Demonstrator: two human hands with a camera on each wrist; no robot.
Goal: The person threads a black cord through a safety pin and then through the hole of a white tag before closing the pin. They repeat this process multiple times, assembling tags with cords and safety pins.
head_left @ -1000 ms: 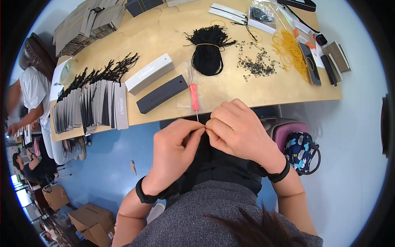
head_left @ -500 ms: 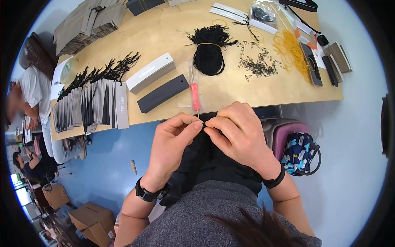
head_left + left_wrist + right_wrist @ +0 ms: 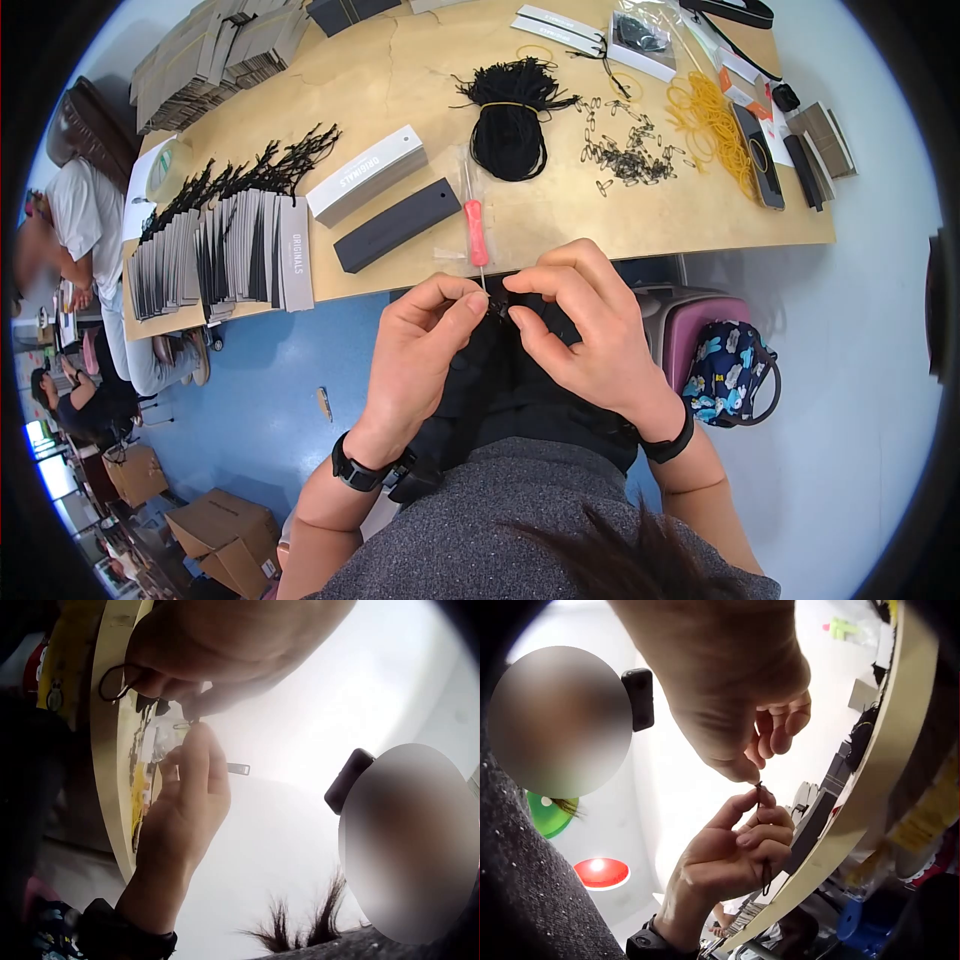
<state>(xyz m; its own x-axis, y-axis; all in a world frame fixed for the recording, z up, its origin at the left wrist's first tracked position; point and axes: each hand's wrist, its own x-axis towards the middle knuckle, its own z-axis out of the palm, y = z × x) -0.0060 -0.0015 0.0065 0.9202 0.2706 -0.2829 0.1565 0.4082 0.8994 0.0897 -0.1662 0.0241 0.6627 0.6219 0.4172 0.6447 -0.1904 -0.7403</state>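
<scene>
Cord point(image 3: 760, 798) pinched by the left hand point(image 3: 412, 345), just beside the bench's point(image 3: 420, 75) near edge, runs from its loop point(image 3: 766, 877) toward the right hand point(image 3: 595, 335), whose thumb and forefinger stand parted near its tip.

Head view: high before table point(image 3: 640, 225), facing forward-down. Wrist views: close, by table's near edge; left faces right, right faces left; shared: left hand point(image 3: 731, 859), right hand point(image 3: 180, 806).

A thin black cord point(image 3: 759, 801) is pinched in the left hand point(image 3: 418, 328), its narrow loop sticking out past the fingers, its other end just beside the right hand's point(image 3: 592, 335) thumb tip.
</scene>
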